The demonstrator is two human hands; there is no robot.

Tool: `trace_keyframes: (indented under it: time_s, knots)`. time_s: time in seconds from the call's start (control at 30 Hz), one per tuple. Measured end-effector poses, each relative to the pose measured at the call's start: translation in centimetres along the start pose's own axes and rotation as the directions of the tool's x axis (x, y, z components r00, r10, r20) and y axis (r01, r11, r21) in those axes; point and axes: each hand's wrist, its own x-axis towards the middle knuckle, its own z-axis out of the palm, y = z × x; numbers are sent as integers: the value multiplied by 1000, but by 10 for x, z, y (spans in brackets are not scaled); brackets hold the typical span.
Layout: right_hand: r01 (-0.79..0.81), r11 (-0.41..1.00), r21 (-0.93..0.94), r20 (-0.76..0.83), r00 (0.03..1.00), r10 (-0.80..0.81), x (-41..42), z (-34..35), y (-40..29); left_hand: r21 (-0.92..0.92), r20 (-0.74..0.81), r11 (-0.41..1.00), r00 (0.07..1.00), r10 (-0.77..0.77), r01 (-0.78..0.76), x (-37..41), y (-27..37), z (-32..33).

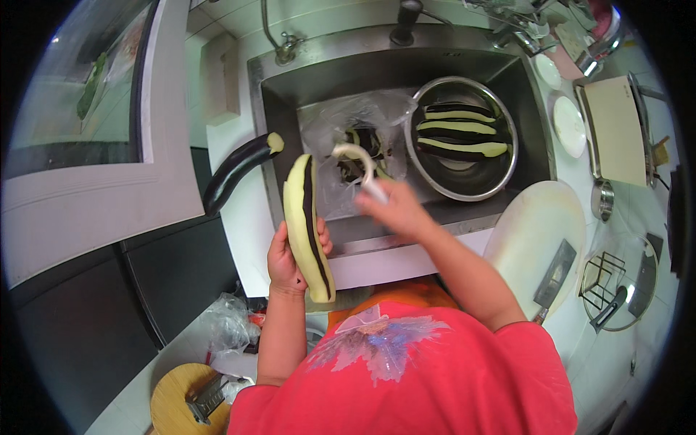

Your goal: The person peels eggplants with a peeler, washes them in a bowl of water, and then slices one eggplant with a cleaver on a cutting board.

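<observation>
My left hand grips a mostly peeled eggplant, held upright in view, with a dark strip of skin along it. To its right, my right hand is closed on a peeler with a light handle; both are blurred. Behind the peeler, a clear plastic bag with dark peelings lies in the sink. A steel bowl in the sink's right part holds several eggplant pieces with pale and dark stripes. An unpeeled eggplant with its end cut off rests at the sink's left edge.
A steel sink lies before me, with a tap at its back left. On the right counter are an oval cutting board, a cleaver, a glass lid and white dishes. An open window juts in at left.
</observation>
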Motion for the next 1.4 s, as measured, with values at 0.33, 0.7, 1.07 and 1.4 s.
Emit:
trace_keyframes:
  time_s: [0.33, 0.7, 1.07, 1.4]
  knots:
    - [142, 967, 211, -253, 964, -87, -82, -12, -11, 527, -70, 850, 995, 68, -21, 62, -61, 66]
    - [-168, 981, 94, -913, 378, 152, 23, -164, 87, 891, -73, 436, 906, 417, -129, 44, -6, 26]
    - [69, 976, 205, -732, 673, 106, 16, -101, 42, 469, 510, -839, 690, 513, 277, 62, 115, -33]
    - [-164, 952, 257, -28, 984, 177, -7, -27, -19, 564, 598, -742, 799, 65, -362, 39, 72, 13]
